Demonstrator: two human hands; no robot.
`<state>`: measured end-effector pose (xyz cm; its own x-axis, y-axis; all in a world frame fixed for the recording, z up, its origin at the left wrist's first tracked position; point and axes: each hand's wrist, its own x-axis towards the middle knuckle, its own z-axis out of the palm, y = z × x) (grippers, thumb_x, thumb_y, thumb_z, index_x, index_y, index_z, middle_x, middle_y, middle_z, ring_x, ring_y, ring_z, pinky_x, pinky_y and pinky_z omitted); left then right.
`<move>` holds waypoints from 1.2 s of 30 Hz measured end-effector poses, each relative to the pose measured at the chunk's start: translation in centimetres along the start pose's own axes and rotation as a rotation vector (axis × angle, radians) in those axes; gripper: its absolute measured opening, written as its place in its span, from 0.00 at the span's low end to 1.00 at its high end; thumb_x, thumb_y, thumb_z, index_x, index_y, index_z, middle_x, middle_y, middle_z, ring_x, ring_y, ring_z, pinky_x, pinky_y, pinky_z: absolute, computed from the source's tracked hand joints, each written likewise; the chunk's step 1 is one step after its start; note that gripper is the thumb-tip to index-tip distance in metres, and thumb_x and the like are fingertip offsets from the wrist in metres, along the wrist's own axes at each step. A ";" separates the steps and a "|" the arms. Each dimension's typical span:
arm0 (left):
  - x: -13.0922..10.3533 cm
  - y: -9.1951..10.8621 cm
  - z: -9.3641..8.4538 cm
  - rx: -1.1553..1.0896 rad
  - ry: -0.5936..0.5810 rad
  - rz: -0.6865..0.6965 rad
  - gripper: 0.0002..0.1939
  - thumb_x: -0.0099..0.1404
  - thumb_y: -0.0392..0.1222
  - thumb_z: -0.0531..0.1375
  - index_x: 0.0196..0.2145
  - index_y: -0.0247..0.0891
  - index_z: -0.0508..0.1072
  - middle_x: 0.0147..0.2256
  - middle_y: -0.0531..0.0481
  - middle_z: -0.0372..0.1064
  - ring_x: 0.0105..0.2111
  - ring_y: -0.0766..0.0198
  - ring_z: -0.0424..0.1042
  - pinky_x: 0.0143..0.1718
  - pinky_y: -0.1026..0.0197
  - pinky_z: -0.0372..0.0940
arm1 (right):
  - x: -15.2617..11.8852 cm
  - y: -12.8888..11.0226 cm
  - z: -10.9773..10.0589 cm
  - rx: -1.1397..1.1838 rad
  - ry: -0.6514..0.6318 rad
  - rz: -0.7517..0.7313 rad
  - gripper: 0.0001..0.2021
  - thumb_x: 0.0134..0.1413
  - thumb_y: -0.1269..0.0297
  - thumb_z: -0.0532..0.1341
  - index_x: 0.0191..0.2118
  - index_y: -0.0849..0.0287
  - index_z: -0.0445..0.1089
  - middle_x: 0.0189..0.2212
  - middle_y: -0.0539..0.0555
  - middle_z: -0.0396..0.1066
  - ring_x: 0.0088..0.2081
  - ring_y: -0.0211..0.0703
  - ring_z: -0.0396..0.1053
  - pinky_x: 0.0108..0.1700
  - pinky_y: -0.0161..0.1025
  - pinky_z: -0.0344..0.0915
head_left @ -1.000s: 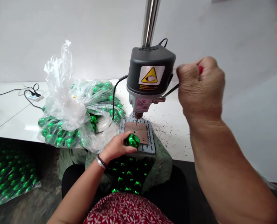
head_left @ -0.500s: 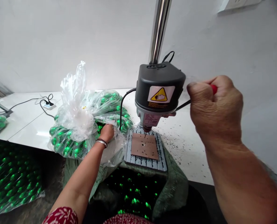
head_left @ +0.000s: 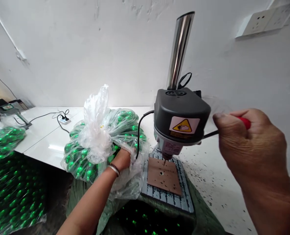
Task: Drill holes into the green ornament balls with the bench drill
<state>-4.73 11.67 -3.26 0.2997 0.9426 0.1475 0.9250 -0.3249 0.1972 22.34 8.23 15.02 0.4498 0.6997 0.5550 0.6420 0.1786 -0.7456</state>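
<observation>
My right hand [head_left: 252, 143] is wrapped round the red-knobbed lever [head_left: 244, 122] on the right side of a drill press [head_left: 182, 114]. Below its chuck, a thin bit [head_left: 164, 162] points down at a brown square plate [head_left: 164, 176] with a small hole, lying on the slotted metal base [head_left: 168, 200]. My left hand [head_left: 122, 159] reaches into the opening of a clear plastic bag [head_left: 98, 137] of shiny green balls [head_left: 80, 163], left of the press. Its fingers are hidden inside the bag.
Dark shavings [head_left: 201, 176] are scattered on the white table [head_left: 44, 130]. A power strip [head_left: 64, 120] with black cables lies at the back left. More bagged green balls [head_left: 12, 192] are at the left and below the base. A black cable [head_left: 140, 127] hangs beside the press.
The view has shifted, so the press, bag and both hands appear lower and further right. My right hand still holds the lever, and my left hand is still in the bag.
</observation>
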 end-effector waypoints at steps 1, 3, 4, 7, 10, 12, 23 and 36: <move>-1.2 -0.1 0.0 0.007 0.015 -0.037 0.16 0.58 0.32 0.58 0.45 0.35 0.76 0.49 0.39 0.71 0.56 0.50 0.63 0.63 0.46 0.50 | 0.0 0.0 0.0 -0.002 -0.002 0.004 0.17 0.42 0.45 0.53 0.26 0.55 0.62 0.20 0.51 0.59 0.23 0.35 0.55 0.27 0.37 0.52; -3.4 0.0 0.0 0.012 0.044 -0.132 0.18 0.62 0.32 0.53 0.48 0.35 0.74 0.53 0.37 0.68 0.58 0.50 0.61 0.61 0.45 0.52 | -0.1 -0.2 0.0 0.000 -0.003 0.023 0.16 0.42 0.46 0.53 0.26 0.55 0.62 0.20 0.51 0.59 0.23 0.35 0.54 0.27 0.37 0.51; -4.3 0.2 0.0 0.009 0.052 -0.176 0.20 0.63 0.32 0.51 0.50 0.35 0.73 0.55 0.36 0.66 0.58 0.50 0.60 0.60 0.46 0.55 | -0.2 -0.2 -0.1 0.002 -0.006 0.032 0.16 0.43 0.47 0.54 0.26 0.55 0.62 0.20 0.50 0.59 0.23 0.35 0.54 0.27 0.37 0.51; -6.3 0.5 -0.1 0.019 -0.016 -0.256 0.27 0.63 0.29 0.48 0.59 0.36 0.65 0.59 0.33 0.59 0.60 0.50 0.59 0.58 0.49 0.58 | -0.2 -0.4 -0.1 0.015 -0.016 0.048 0.14 0.44 0.50 0.55 0.27 0.56 0.62 0.21 0.49 0.59 0.24 0.33 0.54 0.28 0.36 0.51; -7.0 0.7 -1.0 0.056 -0.152 -0.270 0.32 0.59 0.26 0.50 0.61 0.37 0.62 0.60 0.32 0.57 0.59 0.48 0.61 0.56 0.49 0.60 | -0.3 -0.5 0.0 0.038 -0.032 0.058 0.11 0.46 0.53 0.56 0.28 0.57 0.62 0.21 0.48 0.59 0.24 0.32 0.54 0.30 0.36 0.51; -6.7 0.7 -1.9 0.112 -0.193 -0.264 0.32 0.59 0.26 0.50 0.60 0.40 0.63 0.61 0.33 0.56 0.56 0.47 0.65 0.52 0.49 0.64 | -0.3 -0.6 0.1 0.057 -0.026 0.060 0.11 0.47 0.55 0.57 0.28 0.58 0.62 0.22 0.48 0.59 0.25 0.31 0.54 0.31 0.36 0.51; -8.0 2.9 -5.6 -0.653 0.074 -0.384 0.33 0.58 0.47 0.58 0.60 0.39 0.57 0.48 0.42 0.70 0.42 0.54 0.73 0.45 0.54 0.68 | -0.3 -0.5 0.2 0.114 -0.011 -0.008 0.10 0.52 0.60 0.57 0.27 0.60 0.59 0.20 0.44 0.57 0.24 0.28 0.51 0.31 0.33 0.49; -4.7 9.0 -0.6 -1.341 -0.060 -0.457 0.23 0.62 0.46 0.54 0.54 0.41 0.63 0.49 0.45 0.70 0.41 0.62 0.73 0.34 0.63 0.69 | -0.4 -0.1 0.3 0.185 -0.026 -0.094 0.13 0.57 0.59 0.55 0.27 0.62 0.55 0.22 0.43 0.55 0.26 0.26 0.51 0.33 0.30 0.51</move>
<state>2.05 4.29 -1.61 0.0796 0.9738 -0.2128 0.0315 0.2109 0.9770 21.94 8.13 14.74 0.3758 0.6914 0.6170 0.5545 0.3657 -0.7475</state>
